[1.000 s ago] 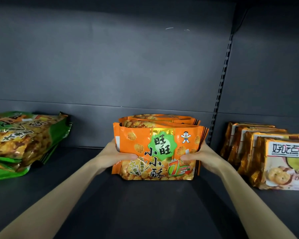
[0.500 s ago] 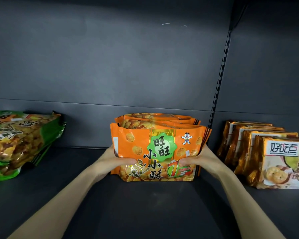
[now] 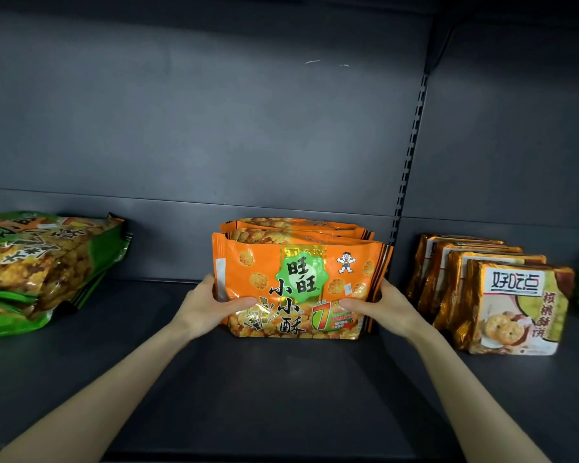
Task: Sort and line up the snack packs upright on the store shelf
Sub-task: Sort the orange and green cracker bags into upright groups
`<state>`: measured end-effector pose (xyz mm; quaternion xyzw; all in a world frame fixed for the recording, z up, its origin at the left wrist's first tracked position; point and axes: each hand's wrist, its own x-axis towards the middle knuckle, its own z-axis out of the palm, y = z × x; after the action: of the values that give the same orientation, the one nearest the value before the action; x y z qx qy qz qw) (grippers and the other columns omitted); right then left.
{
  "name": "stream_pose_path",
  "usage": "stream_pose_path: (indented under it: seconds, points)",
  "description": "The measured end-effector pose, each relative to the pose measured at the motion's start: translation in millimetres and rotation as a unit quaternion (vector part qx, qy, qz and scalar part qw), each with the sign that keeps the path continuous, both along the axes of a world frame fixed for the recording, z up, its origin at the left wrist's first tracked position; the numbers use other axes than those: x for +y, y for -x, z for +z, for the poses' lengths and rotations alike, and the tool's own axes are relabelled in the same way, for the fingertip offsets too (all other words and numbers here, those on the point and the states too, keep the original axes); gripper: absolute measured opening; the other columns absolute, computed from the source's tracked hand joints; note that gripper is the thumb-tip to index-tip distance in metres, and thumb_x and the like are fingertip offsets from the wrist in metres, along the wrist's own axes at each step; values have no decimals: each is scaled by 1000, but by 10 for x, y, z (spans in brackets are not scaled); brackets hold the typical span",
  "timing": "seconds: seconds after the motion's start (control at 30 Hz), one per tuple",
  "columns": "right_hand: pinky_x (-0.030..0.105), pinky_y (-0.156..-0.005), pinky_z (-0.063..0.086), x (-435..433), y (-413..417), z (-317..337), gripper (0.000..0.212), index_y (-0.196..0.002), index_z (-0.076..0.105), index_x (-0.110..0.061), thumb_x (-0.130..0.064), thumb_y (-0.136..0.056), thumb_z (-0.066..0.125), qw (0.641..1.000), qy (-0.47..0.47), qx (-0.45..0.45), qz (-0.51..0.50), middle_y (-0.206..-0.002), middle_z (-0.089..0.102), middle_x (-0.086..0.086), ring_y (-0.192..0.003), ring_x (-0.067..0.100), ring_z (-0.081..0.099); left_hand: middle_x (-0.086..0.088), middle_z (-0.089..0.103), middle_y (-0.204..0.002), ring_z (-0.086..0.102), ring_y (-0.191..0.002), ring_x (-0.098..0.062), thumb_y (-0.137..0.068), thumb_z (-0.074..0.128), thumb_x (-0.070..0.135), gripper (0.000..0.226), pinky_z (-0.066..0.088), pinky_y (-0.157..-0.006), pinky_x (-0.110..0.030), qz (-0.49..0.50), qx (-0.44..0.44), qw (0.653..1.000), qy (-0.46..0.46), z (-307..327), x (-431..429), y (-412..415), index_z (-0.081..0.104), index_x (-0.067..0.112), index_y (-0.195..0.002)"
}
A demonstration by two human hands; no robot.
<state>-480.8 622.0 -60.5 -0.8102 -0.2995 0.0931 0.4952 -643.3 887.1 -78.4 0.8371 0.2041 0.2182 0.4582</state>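
Orange packs (image 3: 295, 289), centre of frame: glossy film, upright in a tight front-to-back row on shelf (image 3: 281, 389), bases down. Gripped between left hand (image 3: 208, 307) at the left edge and right hand (image 3: 386, 307) at the right edge; thumbs pressed across the front face, fingers wrapped round the sides. Judged light, puffy, air-cushioned, with brittle contents: squeeze only enough to square the row. Film likely slippery; soft walls likely to buckle or lean under uneven pressure. Take hold low on the side seams, near the base, where probably stiffest; avoid crushing the middle. Slide as one block rather than lifting. Green packs (image 3: 41, 262), left of frame: lying flat in a stack, not yet stood up; expect the same soft handling. Brown packs (image 3: 515, 305), right of frame: upright in a row, just beside the right hand, not touching.
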Motion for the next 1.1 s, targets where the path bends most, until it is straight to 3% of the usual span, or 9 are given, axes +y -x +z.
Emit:
stream_pose_path:
  seconds: [0.17,0.3,0.47,0.6,0.87,0.97,1.1]
  points:
    - [30,-96,42,-209,231,34,63,-135,42,-11,-29,-83,71,990,99,-85,-54,-131,55,3,-122,21,51,0,63,-109,60,-102,-20,-74,76,41,56,51,-90,-40,98,-8,993,-67,-50,-166,247,52,12,-117]
    - [38,-96,48,-331,411,14,61,-135,43,-10,-32,-84,69,973,148,-161,-80,-131,54,8,-117,24,53,-3,60,-119,56,-111,-22,-80,70,41,45,47,-92,-36,108,19,980,-165,-83,-343,518,57,16,-116]
    - [39,-97,47,-248,747,148,52,-131,49,-13,-31,-86,67,958,202,-205,-20,-132,53,6,-117,23,53,-3,57,-127,48,-121,-24,-83,63,47,50,42,-98,-42,96,69,944,-309,122,-413,850,54,17,-123]
    - [33,-100,40,25,1047,443,54,-134,47,-12,-33,-87,64,939,215,-266,31,-139,48,6,-125,22,47,-4,54,-130,42,-126,-26,-86,60,46,51,37,-102,-42,105,62,918,-376,469,-368,1154,51,18,-127]
    - [29,-98,36,922,1795,809,53,-134,48,-14,-31,-87,65,919,180,-340,82,-140,46,6,-127,22,44,-6,55,-131,45,-124,-28,-84,62,46,51,38,-101,-38,128,56,888,-438,829,150,2017,51,19,-127]
    - [26,-94,34,1308,2121,779,50,-132,50,-14,-31,-87,64,924,165,-332,95,-135,47,7,-124,22,45,-6,56,-129,46,-123,-28,-83,62,47,51,39,-100,-40,138,59,886,-438,821,457,2428,52,20,-125]
    - [34,-102,34,1835,2540,667,48,-129,51,-17,-34,-86,65,932,168,-303,110,-136,45,9,-127,25,43,-7,58,-125,49,-121,-28,-81,62,53,56,41,-99,-39,141,56,897,-416,771,902,3007,54,18,-125]
